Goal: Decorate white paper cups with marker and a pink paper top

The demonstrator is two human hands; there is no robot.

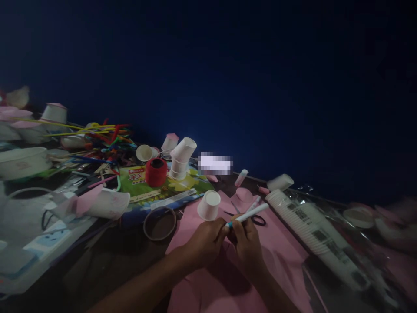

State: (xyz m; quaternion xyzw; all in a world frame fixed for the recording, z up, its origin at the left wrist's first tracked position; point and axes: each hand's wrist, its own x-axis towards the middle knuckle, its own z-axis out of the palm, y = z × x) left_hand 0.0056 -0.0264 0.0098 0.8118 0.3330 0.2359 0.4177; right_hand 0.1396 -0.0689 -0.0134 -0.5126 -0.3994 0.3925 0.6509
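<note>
A white marker pen with a blue band near its lower end is held between my two hands, its far end pointing up to the right. My left hand is closed with its fingertips pinched at the blue end. The fingers of my right hand are wrapped round the barrel. Just beyond my left hand a white paper cup stands upside down on pink paper. Scissors with dark handles lie partly behind the pen and my right hand.
A long stack of paper cups in clear wrap lies to the right. Behind left are a red spool, stacked cups, a green packet and a tape ring. Colourful pipe cleaners lie further left. A glue stick stands behind.
</note>
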